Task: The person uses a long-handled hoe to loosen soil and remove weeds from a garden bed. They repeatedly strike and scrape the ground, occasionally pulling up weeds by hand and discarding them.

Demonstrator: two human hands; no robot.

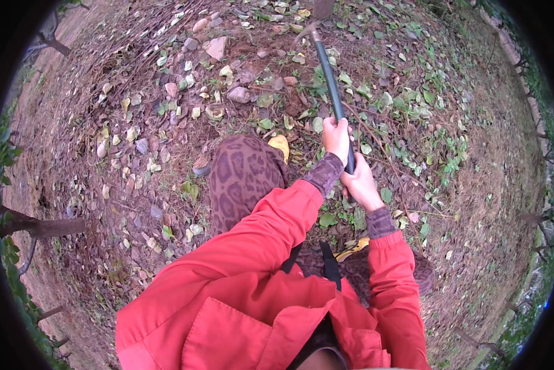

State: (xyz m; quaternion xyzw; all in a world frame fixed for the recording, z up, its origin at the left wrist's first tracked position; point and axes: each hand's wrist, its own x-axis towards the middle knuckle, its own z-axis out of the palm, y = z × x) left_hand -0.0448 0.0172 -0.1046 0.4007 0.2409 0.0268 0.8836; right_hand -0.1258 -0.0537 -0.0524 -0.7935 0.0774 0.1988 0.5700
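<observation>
Both my hands grip the dark green handle of a long digging tool. My left hand is wrapped around its lower half, and my right hand holds it lower down, close to the butt end. The curved metal head, which looks like a pick or hoe, is at the far end, close to the ground by the base of a tree trunk. Whether its tip touches the soil cannot be told. Reddish-brown bare soil shows between the head and my feet.
Stones such as a pale one and a grey-pink one lie among fallen leaves. A thin bare branch crosses the ground right of the handle. My patterned trouser knee and yellow shoe are near. Another trunk stands left.
</observation>
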